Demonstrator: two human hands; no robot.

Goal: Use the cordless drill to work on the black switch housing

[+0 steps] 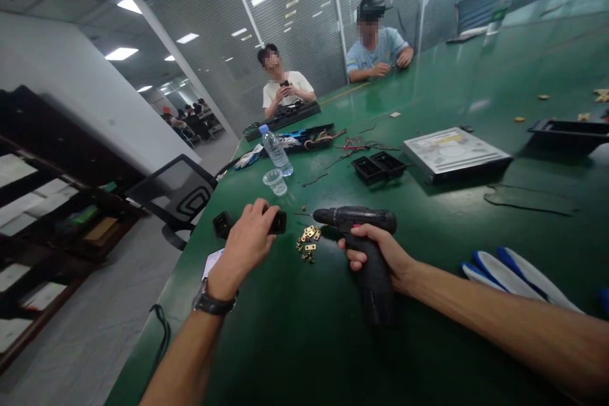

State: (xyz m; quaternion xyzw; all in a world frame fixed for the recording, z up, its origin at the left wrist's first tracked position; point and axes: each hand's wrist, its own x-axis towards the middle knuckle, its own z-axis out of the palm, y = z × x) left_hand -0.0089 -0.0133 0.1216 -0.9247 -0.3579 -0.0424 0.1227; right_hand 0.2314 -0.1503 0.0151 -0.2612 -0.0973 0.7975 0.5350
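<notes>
"What's the biggest thing there?"

"The green table [457, 228]. A flat metal-topped box [457, 149] lies on its far right part, with a pair of black trays [378, 167] just left of it."

"And the black drill [373, 266]?"

"Near the middle, in the right hand [368, 247]. The fingers are wrapped around its handle, and its nose points left."

"What's beyond the hands?"

"A water bottle [276, 151] with a blue cap, upright, and a clear plastic cup [275, 183] just in front of it."

"How about the left hand [252, 228]?"

"It grasps a small black part [278, 222], fingers over the top. The thin drill bit [303, 214] points towards that part, apart from it."

"And the smallest bits?"

"Loose brass pieces [310, 247], some flat with holes, scattered on the table between the small black part and the drill."
</notes>
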